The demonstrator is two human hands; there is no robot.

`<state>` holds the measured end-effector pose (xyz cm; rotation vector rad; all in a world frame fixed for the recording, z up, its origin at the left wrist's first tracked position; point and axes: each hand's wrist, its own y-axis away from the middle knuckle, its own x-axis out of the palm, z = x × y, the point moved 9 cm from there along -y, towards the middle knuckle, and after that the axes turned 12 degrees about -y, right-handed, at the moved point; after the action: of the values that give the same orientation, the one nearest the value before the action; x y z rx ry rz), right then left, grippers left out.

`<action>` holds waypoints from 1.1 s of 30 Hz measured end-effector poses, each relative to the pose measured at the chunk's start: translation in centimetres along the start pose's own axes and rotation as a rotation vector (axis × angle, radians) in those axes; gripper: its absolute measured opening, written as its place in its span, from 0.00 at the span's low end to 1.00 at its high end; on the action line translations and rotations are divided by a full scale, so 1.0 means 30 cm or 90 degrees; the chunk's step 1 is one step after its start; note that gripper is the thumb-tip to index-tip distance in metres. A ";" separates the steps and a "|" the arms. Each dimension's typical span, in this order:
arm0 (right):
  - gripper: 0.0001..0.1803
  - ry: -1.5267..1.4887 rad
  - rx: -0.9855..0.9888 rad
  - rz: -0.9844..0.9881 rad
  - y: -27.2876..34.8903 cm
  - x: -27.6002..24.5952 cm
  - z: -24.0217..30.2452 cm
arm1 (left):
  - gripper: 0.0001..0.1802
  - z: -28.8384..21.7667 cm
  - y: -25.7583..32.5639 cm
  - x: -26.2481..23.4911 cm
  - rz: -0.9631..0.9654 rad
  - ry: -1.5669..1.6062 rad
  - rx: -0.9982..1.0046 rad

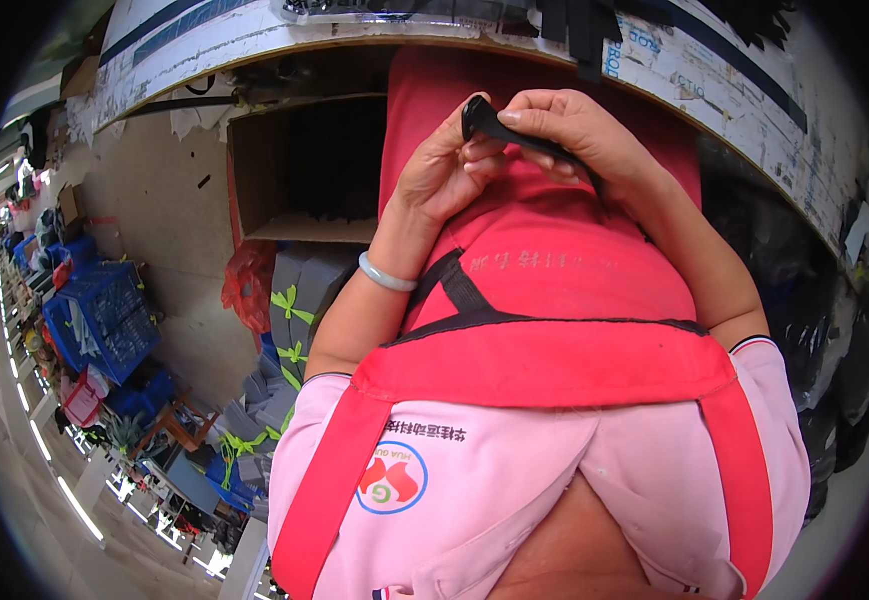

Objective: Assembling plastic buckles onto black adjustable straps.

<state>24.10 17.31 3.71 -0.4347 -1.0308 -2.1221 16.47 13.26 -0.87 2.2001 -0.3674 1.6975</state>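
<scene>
A black strap-like piece is held over my lap, bent round at its left end. Its surface looks smooth and partly shiny, and its exact kind does not show. My left hand has its fingers curled at the bent end. With thumb and fingers, my right hand pinches the strip further along, and a thin tail hangs down beside that wrist. A red apron covers my lap beneath both hands. A pale bangle circles my left wrist.
The worktable edge curves just beyond my hands, with black straps hanging over it. An open cardboard box with dark contents stands to the left, near a red plastic bag. Further left are blue crates; black bags lie right.
</scene>
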 end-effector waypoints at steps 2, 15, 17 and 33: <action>0.12 -0.012 -0.001 0.010 -0.002 -0.002 -0.005 | 0.15 0.003 -0.002 0.003 0.001 0.001 -0.001; 0.12 -0.004 -0.017 0.001 -0.001 0.013 0.000 | 0.13 -0.014 -0.012 -0.012 -0.050 -0.113 -0.015; 0.12 -0.006 -0.012 0.001 -0.004 0.009 -0.008 | 0.13 -0.010 -0.011 -0.015 -0.053 -0.115 -0.016; 0.17 0.011 -0.154 -0.035 -0.049 -0.030 0.007 | 0.12 -0.048 -0.018 -0.075 -0.128 -0.336 -0.021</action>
<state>23.61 18.50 2.53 -0.5084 -0.7855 -2.3060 14.85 14.36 -2.78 2.5389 -0.2829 0.9874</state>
